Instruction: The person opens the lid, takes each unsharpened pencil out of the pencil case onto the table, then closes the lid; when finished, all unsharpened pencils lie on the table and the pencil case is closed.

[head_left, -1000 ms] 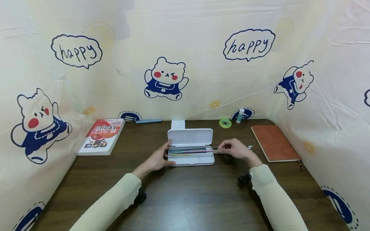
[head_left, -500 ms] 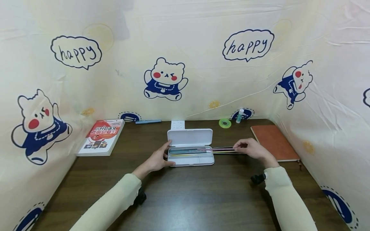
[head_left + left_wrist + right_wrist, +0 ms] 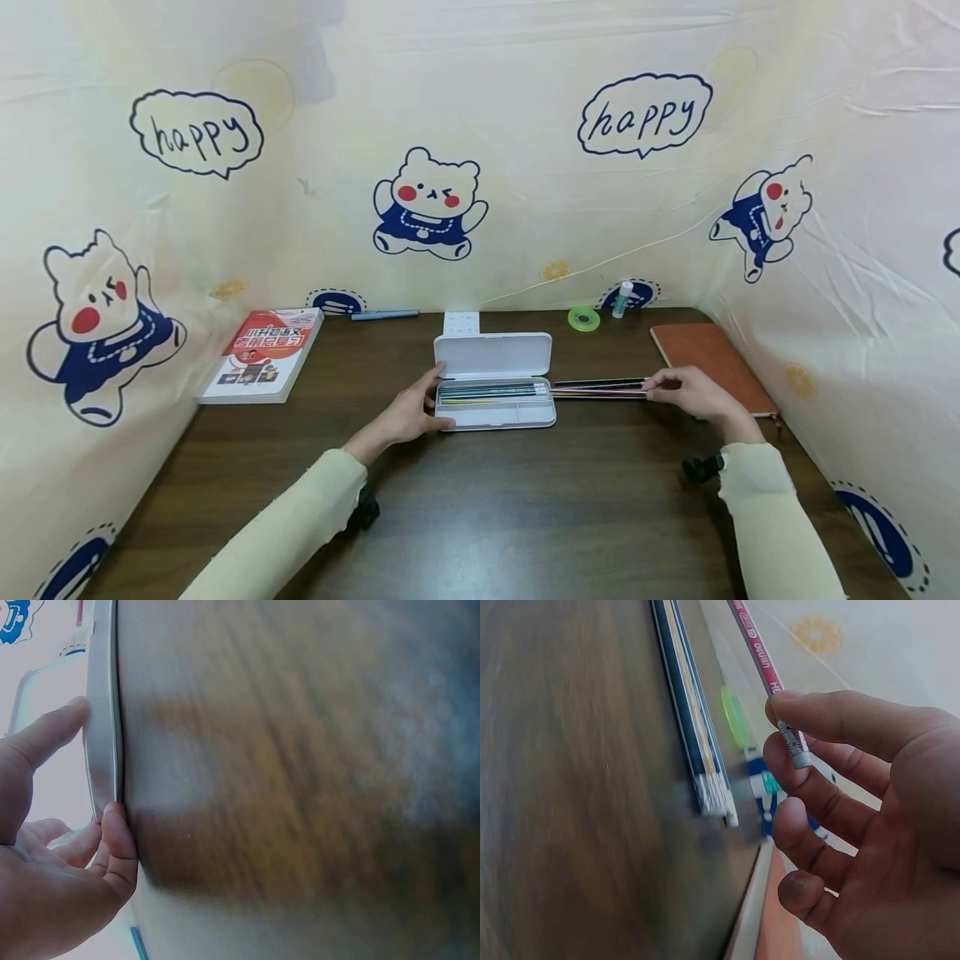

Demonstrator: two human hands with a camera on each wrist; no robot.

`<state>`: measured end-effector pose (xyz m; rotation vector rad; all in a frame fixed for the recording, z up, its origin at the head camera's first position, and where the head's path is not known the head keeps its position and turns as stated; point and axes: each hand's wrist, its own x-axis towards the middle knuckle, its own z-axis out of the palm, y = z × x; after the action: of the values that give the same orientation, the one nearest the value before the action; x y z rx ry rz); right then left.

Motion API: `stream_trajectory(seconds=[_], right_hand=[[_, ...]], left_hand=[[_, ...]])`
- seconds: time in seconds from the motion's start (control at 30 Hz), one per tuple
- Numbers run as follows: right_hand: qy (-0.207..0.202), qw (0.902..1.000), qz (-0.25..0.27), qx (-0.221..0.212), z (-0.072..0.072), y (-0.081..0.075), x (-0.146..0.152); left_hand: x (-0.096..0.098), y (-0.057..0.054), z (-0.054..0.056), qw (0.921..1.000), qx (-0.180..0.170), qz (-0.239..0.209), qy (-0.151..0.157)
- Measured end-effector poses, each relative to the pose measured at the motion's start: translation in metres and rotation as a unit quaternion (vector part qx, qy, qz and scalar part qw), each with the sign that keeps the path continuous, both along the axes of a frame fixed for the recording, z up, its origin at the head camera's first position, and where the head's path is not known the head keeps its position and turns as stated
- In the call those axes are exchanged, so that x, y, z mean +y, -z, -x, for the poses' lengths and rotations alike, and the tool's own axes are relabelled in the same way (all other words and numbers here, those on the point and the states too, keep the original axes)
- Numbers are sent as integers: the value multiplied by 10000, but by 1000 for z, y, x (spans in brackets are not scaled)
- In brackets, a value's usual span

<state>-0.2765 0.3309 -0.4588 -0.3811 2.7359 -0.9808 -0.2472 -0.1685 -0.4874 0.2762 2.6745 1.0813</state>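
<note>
A white pencil case (image 3: 480,417) lies on the table with its lid (image 3: 492,356) raised, several pencils (image 3: 491,390) inside its back part. My left hand (image 3: 408,414) holds its left end; in the left wrist view, thumb and fingers sit at the case's side wall (image 3: 101,750). Between thumb and index finger, my right hand (image 3: 697,393) pinches a pink pencil (image 3: 757,656) near its eraser end, to the right of the case. Below it, in the right wrist view, dark and yellow-striped pencils (image 3: 686,712) lie on the table side by side.
An orange-brown notebook (image 3: 705,358) lies beyond my right hand. A green tape roll (image 3: 583,319) and a glue stick (image 3: 622,300) stand at the back, with a blue pen (image 3: 385,315) and a white card (image 3: 461,323) further left. A thick book (image 3: 262,358) lies at far left.
My right hand has moved rightward from the case's right end, drawing the pink pencil along above the pencils on the table. The left hand and the case have stayed put.
</note>
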Motion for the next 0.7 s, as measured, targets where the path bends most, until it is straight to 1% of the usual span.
stream_trajectory(seconds=[0.13, 0.3, 0.53, 0.7], right_hand=[[56, 10000, -32, -3, -3, 1, 7], [-5, 9998, -202, -54, -5, 3, 12], [-94, 9986, -521, 43, 1, 11, 12], [-126, 9969, -767, 119, 6, 14, 9]], left_hand=[[1, 0, 0, 10000, 24, -8, 8], [1, -2, -1, 10000, 33, -1, 34], [1, -3, -1, 10000, 14, 14, 24], [0, -3, -2, 10000, 3, 21, 11]])
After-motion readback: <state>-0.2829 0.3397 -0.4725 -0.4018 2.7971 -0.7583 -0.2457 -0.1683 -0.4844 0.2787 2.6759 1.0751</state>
